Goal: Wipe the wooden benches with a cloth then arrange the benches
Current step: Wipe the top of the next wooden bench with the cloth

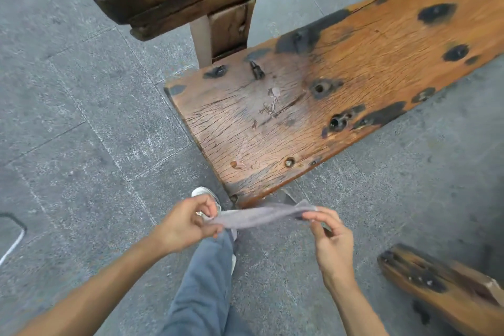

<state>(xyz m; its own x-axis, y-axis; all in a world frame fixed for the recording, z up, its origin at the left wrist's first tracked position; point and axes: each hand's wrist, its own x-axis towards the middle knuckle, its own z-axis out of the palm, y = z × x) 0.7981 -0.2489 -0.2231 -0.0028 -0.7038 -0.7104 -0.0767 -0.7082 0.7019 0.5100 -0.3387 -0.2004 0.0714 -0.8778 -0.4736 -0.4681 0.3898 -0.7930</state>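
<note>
Two hands stretch a cloth before a wooden bench

Two hands hold a small grey cloth (259,217) taut in the air, just near of the near end of a wooden bench (313,106). The left hand (188,222) pinches one end between thumb and curled fingers; the right hand (331,237) pinches the other end with its fingertips. The cloth looks thin, soft and light, so it likely drapes and bunches easily and is best gripped at its ends or wadded in a palm. The bench plank, cracked and dark-spotted, stands on grey floor (81,117) and appears heavy and stiff; lifting it probably calls for gripping the plank edges. Another bench end (436,284) lies near right.
</note>
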